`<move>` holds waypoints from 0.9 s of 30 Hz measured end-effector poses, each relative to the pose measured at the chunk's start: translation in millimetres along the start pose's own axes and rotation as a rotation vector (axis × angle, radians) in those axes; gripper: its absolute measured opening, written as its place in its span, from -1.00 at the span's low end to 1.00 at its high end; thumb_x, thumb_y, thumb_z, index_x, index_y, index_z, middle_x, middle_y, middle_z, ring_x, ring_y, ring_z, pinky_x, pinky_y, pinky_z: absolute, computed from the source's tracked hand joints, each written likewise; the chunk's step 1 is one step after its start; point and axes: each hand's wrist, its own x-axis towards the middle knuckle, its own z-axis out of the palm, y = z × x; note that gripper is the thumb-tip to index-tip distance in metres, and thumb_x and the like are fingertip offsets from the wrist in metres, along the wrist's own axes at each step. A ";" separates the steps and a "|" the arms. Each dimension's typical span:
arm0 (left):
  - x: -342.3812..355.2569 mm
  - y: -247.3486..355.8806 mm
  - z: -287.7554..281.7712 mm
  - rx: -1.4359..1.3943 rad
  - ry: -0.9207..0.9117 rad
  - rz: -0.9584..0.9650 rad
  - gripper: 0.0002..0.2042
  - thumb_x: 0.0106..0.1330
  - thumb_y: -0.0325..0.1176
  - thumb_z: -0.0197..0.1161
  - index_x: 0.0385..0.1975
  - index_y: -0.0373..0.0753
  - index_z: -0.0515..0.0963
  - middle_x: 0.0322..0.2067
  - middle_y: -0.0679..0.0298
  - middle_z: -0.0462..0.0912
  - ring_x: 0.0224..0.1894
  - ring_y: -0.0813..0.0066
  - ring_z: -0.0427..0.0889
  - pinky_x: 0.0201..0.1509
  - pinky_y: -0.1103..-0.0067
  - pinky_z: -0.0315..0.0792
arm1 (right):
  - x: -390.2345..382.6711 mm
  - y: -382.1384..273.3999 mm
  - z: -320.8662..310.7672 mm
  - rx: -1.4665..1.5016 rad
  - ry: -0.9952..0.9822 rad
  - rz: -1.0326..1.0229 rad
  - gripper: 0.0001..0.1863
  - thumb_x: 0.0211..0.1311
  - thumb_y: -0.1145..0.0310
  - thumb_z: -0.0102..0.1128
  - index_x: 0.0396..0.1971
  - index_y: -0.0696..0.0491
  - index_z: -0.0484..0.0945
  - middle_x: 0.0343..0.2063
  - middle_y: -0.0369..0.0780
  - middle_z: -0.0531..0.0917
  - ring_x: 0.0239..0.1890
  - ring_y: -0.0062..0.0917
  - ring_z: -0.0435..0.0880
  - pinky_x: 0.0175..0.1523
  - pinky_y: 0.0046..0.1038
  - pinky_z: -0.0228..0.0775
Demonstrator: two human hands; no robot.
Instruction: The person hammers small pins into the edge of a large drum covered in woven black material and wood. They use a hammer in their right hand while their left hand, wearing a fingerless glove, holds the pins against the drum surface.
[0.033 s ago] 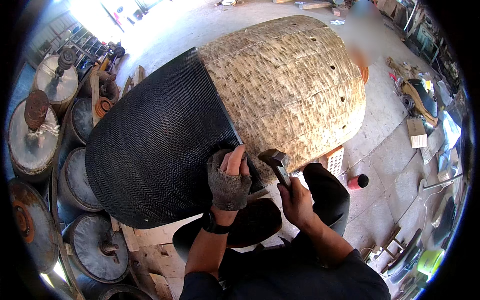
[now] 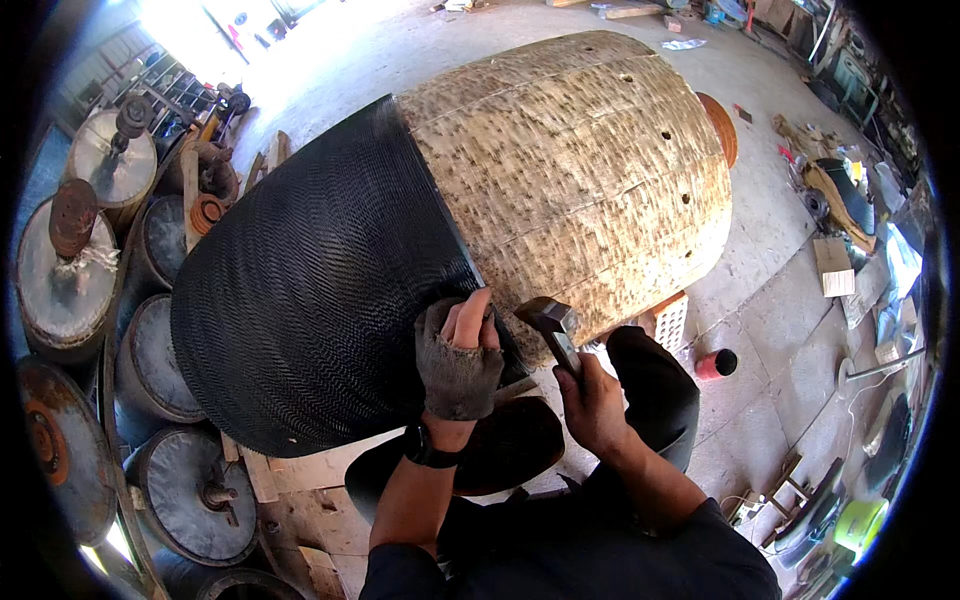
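A large wooden drum [image 2: 570, 170], pale and pitted with several dark holes, lies on its side before me. Black ribbed rubber sheeting [image 2: 310, 260] wraps its left part. My left hand [image 2: 460, 360], in a grey fingerless glove, rests at the sheeting's right edge. Its fingers are curled in, and whatever they pinch is hidden. Close by on the right, my right hand [image 2: 597, 405] is closed round the handle of a hammer [image 2: 552, 322]. The hammer's head is beside the bare wood, near the left fingers; I cannot tell whether it touches.
Several metal drums [image 2: 195, 495] crowd the left side. A perforated crate [image 2: 670, 320] stands under the drum's right side, near a red can with a dark top [image 2: 716, 364]. A cardboard box [image 2: 833, 265] and scattered scraps lie at the right; an orange disc [image 2: 720, 130] shows at the drum's far end.
A blurred shape beyond the drum's far right end is gone, and more of the orange disc shows. Both hands and the hammer look almost unmoved.
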 end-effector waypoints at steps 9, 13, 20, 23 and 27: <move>8.6 10.9 10.8 0.131 -0.047 -0.143 -0.38 0.06 -0.43 0.34 0.19 -0.31 0.34 -0.21 0.13 0.55 -0.13 0.12 0.52 0.07 0.17 0.32 | 7.5 -21.9 -1.3 -0.027 0.040 -0.142 -0.75 0.32 0.40 0.20 -0.13 0.20 0.41 -0.48 0.11 0.62 -0.41 0.08 0.65 -0.35 -0.10 0.48; 7.5 9.8 12.4 0.115 -0.036 -0.132 -0.37 0.04 -0.42 0.35 0.19 -0.31 0.33 -0.20 0.12 0.55 -0.11 0.11 0.51 0.09 0.18 0.31 | 10.8 -18.8 -1.5 -0.107 -0.005 -0.101 -0.72 0.30 0.40 0.22 -0.11 0.22 0.42 -0.50 0.09 0.61 -0.43 0.05 0.66 -0.36 -0.12 0.49; 5.0 11.9 15.6 0.124 -0.080 -0.193 -0.29 0.07 -0.41 0.35 0.29 -0.35 0.25 -0.08 0.04 0.55 -0.06 0.03 0.50 0.13 0.17 0.30 | 14.8 -15.7 1.1 -0.182 -0.001 -0.070 -0.80 0.34 0.40 0.17 -0.21 0.20 0.39 -0.55 0.09 0.57 -0.47 0.10 0.60 -0.43 -0.10 0.40; 5.7 19.8 8.3 0.130 0.003 -0.152 -0.29 0.08 -0.50 0.30 0.30 -0.44 0.22 -0.05 -0.05 0.50 -0.06 0.00 0.52 0.09 0.16 0.36 | 6.4 -16.8 -2.4 -0.055 0.085 -0.129 -0.77 0.31 0.40 0.19 -0.17 0.21 0.41 -0.56 0.12 0.58 -0.51 0.08 0.61 -0.43 -0.06 0.42; -35.6 24.0 11.7 0.036 0.159 -0.019 -0.30 0.07 -0.57 0.28 0.30 -0.48 0.23 0.01 -0.13 0.46 0.02 -0.02 0.53 0.10 0.15 0.41 | 5.9 -11.8 -6.8 -0.093 0.186 -0.434 -0.70 0.25 0.42 0.22 -0.11 0.25 0.42 -0.57 0.05 0.57 -0.53 0.07 0.60 -0.40 -0.11 0.45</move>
